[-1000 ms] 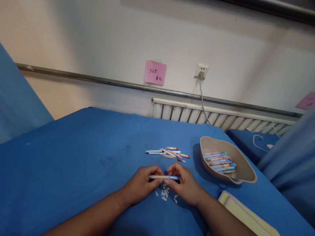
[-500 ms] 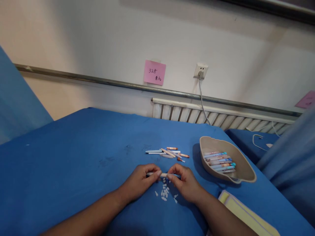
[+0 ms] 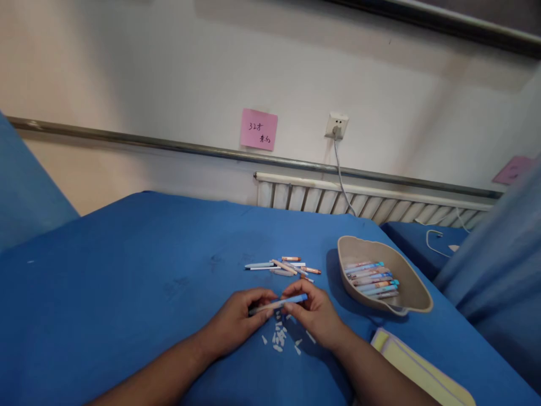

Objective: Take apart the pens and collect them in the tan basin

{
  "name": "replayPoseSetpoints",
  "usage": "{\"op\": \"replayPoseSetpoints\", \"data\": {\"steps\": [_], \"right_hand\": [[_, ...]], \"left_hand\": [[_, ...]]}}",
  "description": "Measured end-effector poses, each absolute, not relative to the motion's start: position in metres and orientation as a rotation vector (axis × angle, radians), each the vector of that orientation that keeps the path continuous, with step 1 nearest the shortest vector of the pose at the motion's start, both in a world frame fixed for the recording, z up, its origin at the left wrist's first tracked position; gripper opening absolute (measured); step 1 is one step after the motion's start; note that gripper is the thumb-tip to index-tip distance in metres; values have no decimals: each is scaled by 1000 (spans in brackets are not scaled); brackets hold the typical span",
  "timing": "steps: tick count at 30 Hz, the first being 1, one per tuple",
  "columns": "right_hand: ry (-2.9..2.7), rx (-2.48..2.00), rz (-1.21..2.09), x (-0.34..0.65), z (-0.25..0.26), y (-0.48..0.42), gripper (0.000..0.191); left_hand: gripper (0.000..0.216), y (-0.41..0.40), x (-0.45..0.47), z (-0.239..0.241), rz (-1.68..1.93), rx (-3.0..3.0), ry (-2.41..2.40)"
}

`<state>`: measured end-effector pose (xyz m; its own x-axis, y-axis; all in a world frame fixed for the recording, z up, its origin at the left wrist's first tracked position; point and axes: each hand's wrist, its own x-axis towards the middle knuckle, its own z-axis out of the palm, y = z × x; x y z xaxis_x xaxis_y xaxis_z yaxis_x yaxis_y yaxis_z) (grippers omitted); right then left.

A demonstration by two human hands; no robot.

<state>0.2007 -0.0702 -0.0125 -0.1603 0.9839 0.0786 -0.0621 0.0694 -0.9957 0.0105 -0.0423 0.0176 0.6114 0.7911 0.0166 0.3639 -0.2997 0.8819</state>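
A pen (image 3: 276,304) with a blue right end is held level-ish between my two hands, its blue end tilted slightly up. My left hand (image 3: 245,316) is closed round the grey left part. The fingers of my right hand (image 3: 315,310) pinch it nearer the blue end. Just below the hands, small white tapered pieces (image 3: 279,337) lie scattered on the blue cloth. Beyond the hands rests a loose pile of pens and pen parts (image 3: 283,267), some with orange-brown ends.
To the right stands a beige basket (image 3: 416,282) with several pens (image 3: 372,279) inside. A folded yellow cloth (image 3: 418,366) lies by my right forearm. The blue-covered table (image 3: 127,270) reaches back to a radiator (image 3: 304,194); blue curtains (image 3: 499,265) hang at the sides.
The pen's blue end has come up and now shows above my right fingers. A white piece beside my right hand has come into sight. The view has shifted slightly.
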Motion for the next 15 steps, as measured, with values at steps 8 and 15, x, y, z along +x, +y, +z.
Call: {"op": "replayPoseSetpoints", "data": {"steps": [8,15], "right_hand": [[-1417,-998,1252,199,-4,-78,33],[-1269,-1162,1027,217,-13,-58,29]], "left_hand": [[26,-48,13,21,557,1963,855],[30,-28,9,6,820,1548,1001]]}}
